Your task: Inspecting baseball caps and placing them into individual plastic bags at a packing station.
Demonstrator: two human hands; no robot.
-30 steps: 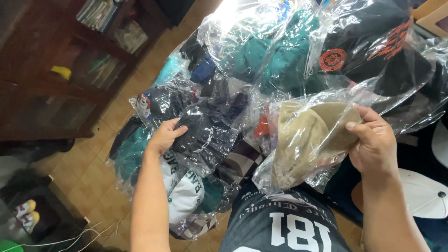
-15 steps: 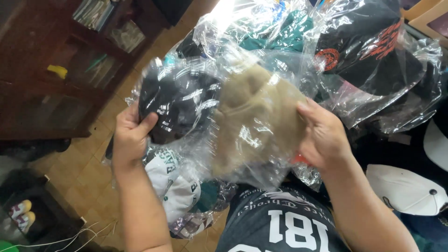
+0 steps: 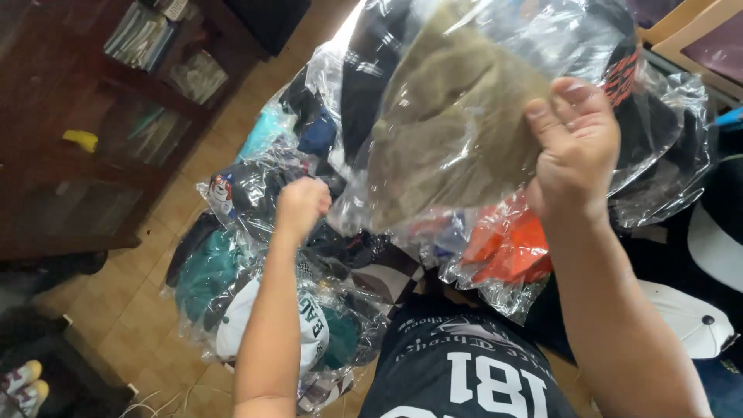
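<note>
My right hand (image 3: 574,147) grips a clear plastic bag holding a tan cap (image 3: 453,131) and lifts it high, close to the camera. My left hand (image 3: 302,205) is clenched at the bag's lower left corner and seems to pinch the plastic there. Under both hands lies a pile of bagged caps (image 3: 255,279): a black one with a cartoon patch (image 3: 232,193), a teal one (image 3: 205,271), a white one (image 3: 309,329) and an orange one (image 3: 507,244). My black shirt with white numerals (image 3: 464,371) fills the bottom edge.
A dark wooden bookcase (image 3: 116,139) with books and a yellow object (image 3: 81,139) stands at the left on a tiled floor (image 3: 116,310). White caps (image 3: 685,313) lie at the right. Shoes (image 3: 19,383) sit at the lower left. A wooden chair frame (image 3: 696,27) is at the top right.
My right hand has raised the bagged tan cap up and toward the camera. My left hand has let go of the bagged black cap and moved right to the tan cap's bag.
</note>
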